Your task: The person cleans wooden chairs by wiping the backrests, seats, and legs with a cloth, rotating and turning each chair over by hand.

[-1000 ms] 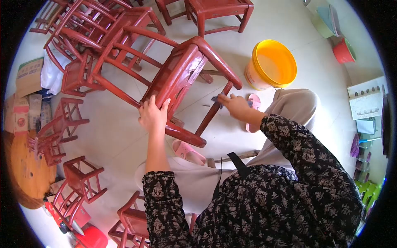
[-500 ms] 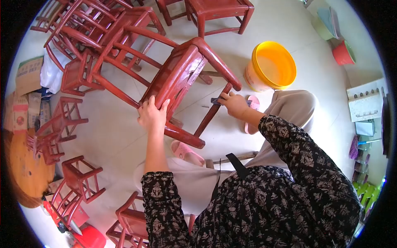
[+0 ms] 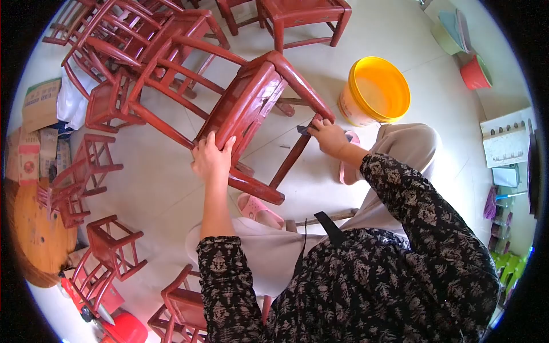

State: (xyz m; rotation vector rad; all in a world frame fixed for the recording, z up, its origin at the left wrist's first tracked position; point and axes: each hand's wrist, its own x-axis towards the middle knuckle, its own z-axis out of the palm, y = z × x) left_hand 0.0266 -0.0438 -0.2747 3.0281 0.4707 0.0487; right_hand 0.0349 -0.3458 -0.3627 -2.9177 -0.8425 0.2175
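A red wooden chair (image 3: pixel 267 91) lies tipped over in front of me, its legs and rungs pointing to the right and its backrest to the upper left. My left hand (image 3: pixel 211 157) grips the near edge of the seat, fingers bent over it. Around the rung between two of the legs, close to the far leg's end, my right hand (image 3: pixel 330 139) is closed on a dark grey cloth (image 3: pixel 303 131). Only small ends of the cloth stick out from the fingers, so most of it is hidden.
A yellow bucket (image 3: pixel 378 90) stands beyond my right hand. Stacked red chairs (image 3: pixel 123 43) crowd the upper left, and another red chair (image 3: pixel 303 14) is at the top. Small chairs (image 3: pixel 111 246) stand on the left near cardboard boxes (image 3: pixel 39 106). Pink slippers (image 3: pixel 254 207) are on my feet.
My right hand has slid with the cloth along the rung, a short way up and to the right, toward the far leg. My left hand and the chair have stayed put.
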